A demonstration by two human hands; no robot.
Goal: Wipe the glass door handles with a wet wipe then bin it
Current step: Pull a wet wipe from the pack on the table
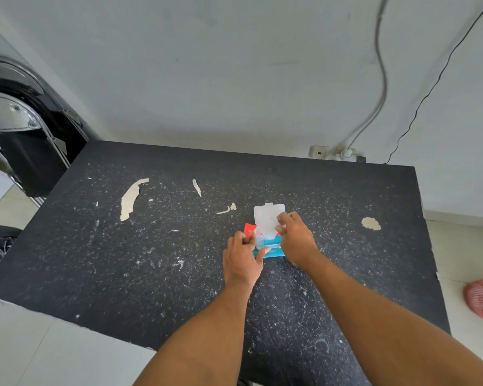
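One wet wipe pack (273,247) on table (151,274): left hand (241,259) grips body, right hand (297,240) pinches open lid (265,217).

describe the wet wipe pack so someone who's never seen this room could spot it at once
Find the black speckled table. Right of its middle the two hands meet: the left hand grips a flat wipe pack, the right hand is at its flip lid. It is the only coloured thing on the tabletop, teal and red, with that clear lid standing open.
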